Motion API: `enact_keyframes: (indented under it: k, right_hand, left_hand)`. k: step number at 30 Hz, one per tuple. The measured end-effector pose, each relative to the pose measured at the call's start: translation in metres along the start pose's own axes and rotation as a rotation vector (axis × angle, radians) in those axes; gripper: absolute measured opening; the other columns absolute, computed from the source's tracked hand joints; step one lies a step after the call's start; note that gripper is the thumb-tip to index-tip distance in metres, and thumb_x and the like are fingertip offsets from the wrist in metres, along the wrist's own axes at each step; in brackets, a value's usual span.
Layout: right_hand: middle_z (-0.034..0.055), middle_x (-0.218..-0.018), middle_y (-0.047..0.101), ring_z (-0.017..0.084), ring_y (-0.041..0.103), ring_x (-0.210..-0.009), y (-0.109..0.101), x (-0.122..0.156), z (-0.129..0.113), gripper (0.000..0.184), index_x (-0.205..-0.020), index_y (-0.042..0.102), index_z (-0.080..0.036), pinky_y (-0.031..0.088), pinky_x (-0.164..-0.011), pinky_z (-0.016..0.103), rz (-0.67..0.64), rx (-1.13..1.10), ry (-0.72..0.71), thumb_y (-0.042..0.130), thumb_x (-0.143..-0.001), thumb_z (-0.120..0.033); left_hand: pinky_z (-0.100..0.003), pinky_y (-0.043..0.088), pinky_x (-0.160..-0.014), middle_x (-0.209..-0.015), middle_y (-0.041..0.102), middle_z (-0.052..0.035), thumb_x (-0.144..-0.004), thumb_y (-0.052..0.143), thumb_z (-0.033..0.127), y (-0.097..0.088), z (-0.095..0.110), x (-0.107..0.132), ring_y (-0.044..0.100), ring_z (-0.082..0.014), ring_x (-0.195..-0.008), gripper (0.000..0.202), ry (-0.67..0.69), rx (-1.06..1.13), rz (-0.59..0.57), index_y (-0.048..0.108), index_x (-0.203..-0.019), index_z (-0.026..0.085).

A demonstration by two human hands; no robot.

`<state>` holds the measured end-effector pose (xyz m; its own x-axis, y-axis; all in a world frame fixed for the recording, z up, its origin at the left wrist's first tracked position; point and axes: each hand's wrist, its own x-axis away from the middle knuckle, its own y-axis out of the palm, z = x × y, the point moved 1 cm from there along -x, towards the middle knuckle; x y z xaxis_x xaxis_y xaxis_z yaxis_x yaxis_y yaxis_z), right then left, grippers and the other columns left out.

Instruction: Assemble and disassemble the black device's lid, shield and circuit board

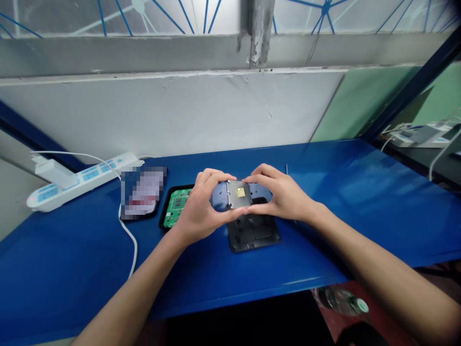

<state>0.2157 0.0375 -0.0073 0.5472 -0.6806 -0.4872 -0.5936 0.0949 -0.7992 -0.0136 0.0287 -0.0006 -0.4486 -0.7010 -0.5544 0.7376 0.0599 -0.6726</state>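
Both my hands hold one small part over the blue table (324,192). It is a grey metal plate with a gold square in its middle (238,193), set on a dark rounded piece. My left hand (198,209) grips its left side with curled fingers. On the right side, my right hand (279,194) pinches it with thumb and fingers. Directly below the hands lies a black plastic cover (254,233), inside up. Partly hidden behind my left hand, a black tray holds a green circuit board (175,206).
A phone (142,193) lies left of the circuit board, with a white cable (129,235) running off the table's front edge. A white power strip (79,182) with a plugged-in adapter sits at the far left. A wall stands behind the table. Cables and devices lie at right.
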Motion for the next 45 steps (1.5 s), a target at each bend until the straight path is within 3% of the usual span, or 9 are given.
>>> enact_keyframes:
  k: [6, 21, 28, 36, 41, 45]
  right_hand:
    - [0.0115, -0.108, 0.064, 0.024, 0.065, -0.097, -0.005, 0.000, 0.001, 0.061, -0.120, 0.065, -0.018, 0.058, -0.079, 0.041, 0.073, 0.019, -0.041, 0.073, -0.080, -0.062]
    - [0.0108, -0.108, 0.063, 0.024, 0.064, -0.096, -0.014, 0.001, 0.003, 0.057, -0.123, 0.064, -0.020, 0.057, -0.076, 0.039, 0.105, 0.055, -0.067, 0.071, -0.082, -0.060]
    - [0.0096, -0.108, 0.063, 0.023, 0.066, -0.095, -0.010, 0.001, 0.002, 0.056, -0.121, 0.063, -0.021, 0.058, -0.080, 0.040, 0.079, -0.024, -0.062, 0.074, -0.080, -0.058]
    - [0.0110, -0.115, 0.063, 0.026, 0.064, -0.103, -0.009, 0.001, -0.003, 0.058, -0.117, 0.062, -0.021, 0.056, -0.085, 0.044, -0.084, -0.057, 0.014, 0.072, -0.079, -0.064]
    - [0.0096, -0.110, 0.068, 0.026, 0.063, -0.104, -0.010, -0.001, 0.004, 0.035, -0.112, 0.065, -0.020, 0.052, -0.090, 0.045, 0.055, -0.029, 0.114, 0.048, -0.100, -0.049]
    - [0.0084, -0.103, 0.070, 0.025, 0.063, -0.101, -0.006, -0.002, 0.009, 0.029, -0.105, 0.067, -0.019, 0.051, -0.088, 0.043, 0.112, 0.027, 0.192, 0.055, -0.098, -0.045]
  left_hand:
    - [-0.042, 0.046, -0.091, -0.113, 0.063, -0.0053, -0.079, 0.082, 0.042, -0.004, -0.004, 0.000, 0.055, -0.0257, -0.106, 0.048, 0.011, -0.052, -0.004, 0.055, -0.115, 0.024]
    - [-0.044, 0.049, -0.088, -0.108, 0.058, -0.0088, -0.082, 0.081, 0.045, -0.003, -0.011, 0.000, 0.054, -0.0270, -0.099, 0.052, 0.108, -0.285, 0.025, 0.060, -0.123, 0.021]
    - [-0.044, 0.050, -0.091, -0.115, 0.058, -0.0090, -0.084, 0.078, 0.034, 0.000, -0.007, 0.004, 0.053, -0.0274, -0.105, 0.049, 0.075, -0.233, -0.046, 0.056, -0.126, 0.021]
    - [-0.040, 0.049, -0.088, -0.109, 0.060, -0.0051, -0.077, 0.085, 0.031, 0.000, -0.001, 0.004, 0.050, -0.0257, -0.102, 0.044, 0.025, -0.171, -0.140, 0.061, -0.114, 0.023]
    - [-0.042, 0.049, -0.087, -0.106, 0.061, -0.0028, -0.074, 0.088, 0.034, 0.004, 0.003, 0.006, 0.050, -0.0250, -0.098, 0.041, -0.038, -0.079, -0.222, 0.062, -0.104, 0.024]
    - [-0.044, 0.049, -0.086, -0.105, 0.063, -0.0031, -0.071, 0.089, 0.032, 0.009, 0.006, 0.008, 0.051, -0.0257, -0.098, 0.039, -0.064, -0.032, -0.296, 0.062, -0.099, 0.023]
